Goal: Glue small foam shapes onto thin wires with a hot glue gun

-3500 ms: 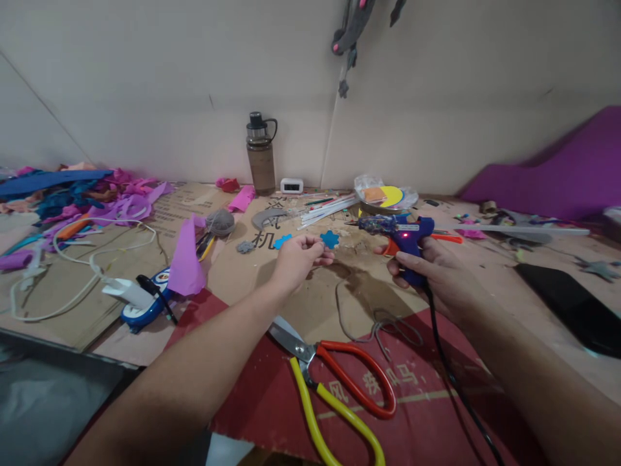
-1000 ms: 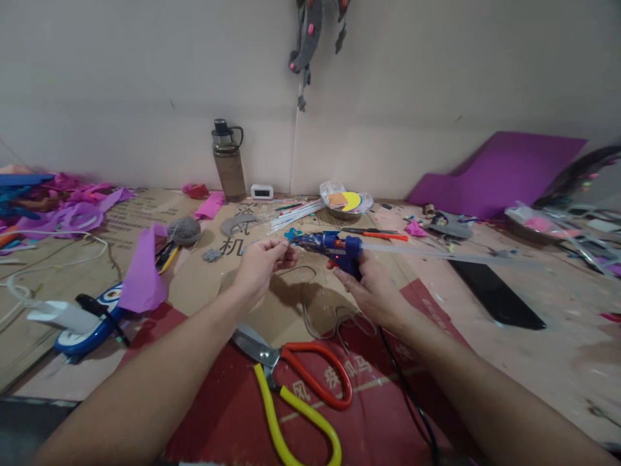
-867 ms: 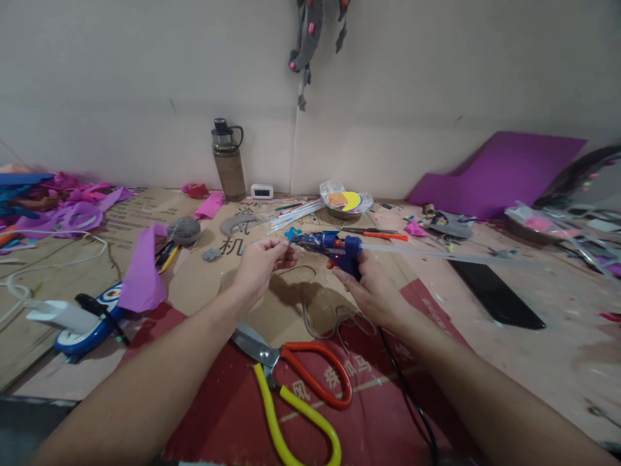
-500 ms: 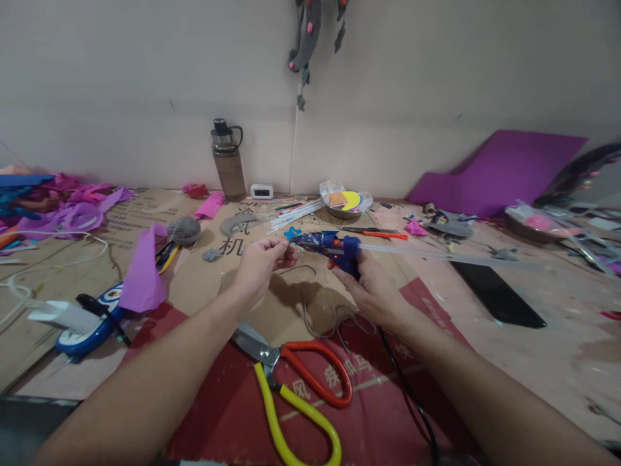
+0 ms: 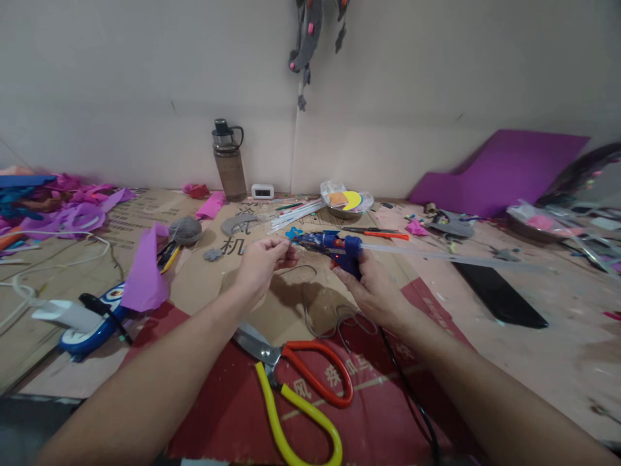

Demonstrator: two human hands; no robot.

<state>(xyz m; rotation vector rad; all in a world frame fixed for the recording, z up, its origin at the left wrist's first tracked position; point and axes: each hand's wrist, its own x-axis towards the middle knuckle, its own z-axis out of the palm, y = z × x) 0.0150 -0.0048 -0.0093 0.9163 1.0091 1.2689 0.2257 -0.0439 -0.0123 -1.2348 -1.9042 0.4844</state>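
My right hand is wrapped around the handle of a blue hot glue gun. The gun points left with a small red light lit, and a long clear glue stick sticks out of its back. At the gun's nozzle, my left hand is closed in a pinch; what lies between its fingertips is too small to make out. A blue flower-like cutout shows just beyond the nozzle and fingertips; whether they touch it I cannot tell. Thin grey cord lies in loops below the hands.
Large scissors with red and yellow handles lie in front. A black phone is at right, a power strip at left. Behind stand a water bottle and a bowl. Grey yarn sits left of the hands.
Both hands and the glue gun keep nearly the same pose. The whole view has shifted by a few pixels.
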